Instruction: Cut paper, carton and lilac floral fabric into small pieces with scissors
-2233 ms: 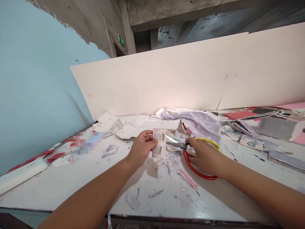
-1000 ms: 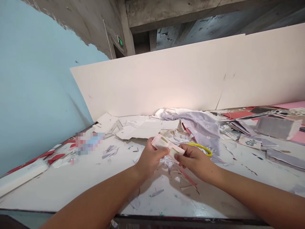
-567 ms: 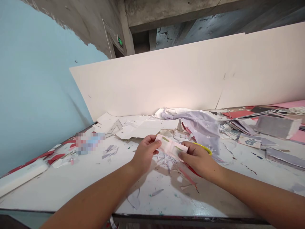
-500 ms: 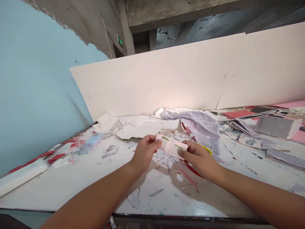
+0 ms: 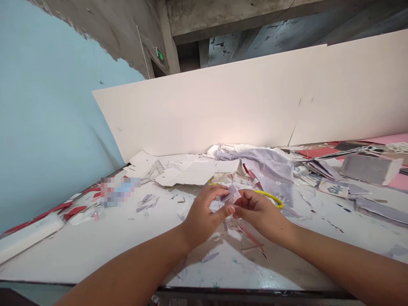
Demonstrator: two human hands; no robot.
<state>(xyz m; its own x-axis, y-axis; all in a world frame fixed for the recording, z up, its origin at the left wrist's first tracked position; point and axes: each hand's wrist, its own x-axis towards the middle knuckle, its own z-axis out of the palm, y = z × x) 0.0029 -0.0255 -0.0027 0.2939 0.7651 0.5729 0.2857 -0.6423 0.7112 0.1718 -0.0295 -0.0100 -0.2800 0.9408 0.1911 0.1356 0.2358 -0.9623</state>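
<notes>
My left hand (image 5: 208, 210) holds a small folded piece of lilac and white paper (image 5: 230, 194) between fingers and thumb. My right hand (image 5: 259, 212) is curled at the piece's right edge, fingertips pinched against it; part of the piece is hidden by the fingers. Both hands are close together above the white tabletop (image 5: 121, 246). Behind my right hand a yellow loop (image 5: 272, 199) shows, the rest of it covered. Thin paper scraps and a reddish strip (image 5: 253, 238) lie below the hands.
White torn sheets (image 5: 188, 172) and a lilac cloth with flower prints (image 5: 274, 165) lie at the back, against a white panel (image 5: 223, 110). Grey and lilac boxlike pieces (image 5: 366, 169) are on the right. A white roll (image 5: 32, 236) lies at the left.
The strip, stretched flat between both hands with green marks showing, is now folded or turned, with a lilac face showing. My left hand has moved right, closer to my right hand.
</notes>
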